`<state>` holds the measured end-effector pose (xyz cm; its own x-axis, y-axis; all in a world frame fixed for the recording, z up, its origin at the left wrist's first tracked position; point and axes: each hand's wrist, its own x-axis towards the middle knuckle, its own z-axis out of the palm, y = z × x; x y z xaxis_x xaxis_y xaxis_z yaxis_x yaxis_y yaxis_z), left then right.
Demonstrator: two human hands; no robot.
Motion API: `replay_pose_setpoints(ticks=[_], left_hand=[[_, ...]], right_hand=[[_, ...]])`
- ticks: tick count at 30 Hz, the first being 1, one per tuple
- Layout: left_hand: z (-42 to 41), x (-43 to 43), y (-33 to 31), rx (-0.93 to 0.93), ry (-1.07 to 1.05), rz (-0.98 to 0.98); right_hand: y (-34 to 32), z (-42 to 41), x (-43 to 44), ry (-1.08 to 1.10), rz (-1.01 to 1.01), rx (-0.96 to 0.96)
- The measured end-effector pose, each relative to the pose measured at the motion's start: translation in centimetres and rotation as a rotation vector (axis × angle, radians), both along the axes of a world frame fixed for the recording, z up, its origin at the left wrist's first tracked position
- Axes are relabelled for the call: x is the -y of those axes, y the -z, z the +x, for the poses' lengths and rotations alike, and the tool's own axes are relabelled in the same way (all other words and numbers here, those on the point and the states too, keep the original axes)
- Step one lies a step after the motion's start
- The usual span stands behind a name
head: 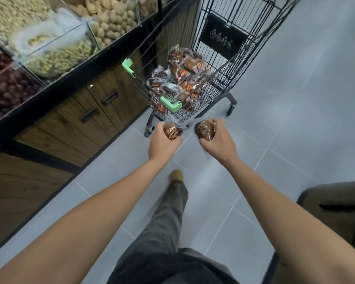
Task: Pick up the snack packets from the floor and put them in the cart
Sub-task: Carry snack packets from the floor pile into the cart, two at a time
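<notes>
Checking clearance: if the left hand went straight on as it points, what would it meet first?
Probably the cart, at its near wire end; the snack packet the left hand grips would touch first. Depth unclear.

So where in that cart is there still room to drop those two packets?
The cart is crowded at its near end, where packets pile up between the green corners. Bare wire seems to show at the far end, between the pile and the black sign. The grey floor right of the cart is also bare.
</notes>
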<state>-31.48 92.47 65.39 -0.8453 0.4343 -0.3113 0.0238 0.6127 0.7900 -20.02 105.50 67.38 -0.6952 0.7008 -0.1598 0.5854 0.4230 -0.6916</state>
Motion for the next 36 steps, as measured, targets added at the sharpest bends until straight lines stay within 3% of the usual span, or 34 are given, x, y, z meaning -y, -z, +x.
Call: replay_pose_setpoints(ticks=[12, 22, 36], left_hand=[[-15.1, -17.0, -0.1, 0.046, -0.113, 0.041], [-23.1, -26.3, 1.1, 0.151, -0.202, -0.005], [-28.4, -36.1, 4.9, 0.312, -0.675, -0.058]], right_hand=[[0.5, -16.3, -16.9, -0.124, -0.058, 0.056], [1.2, -25.9, -27.2, -0.222, -0.115, 0.078], [7.2, -38.2, -38.4, -0.594, -0.136, 0.248]])
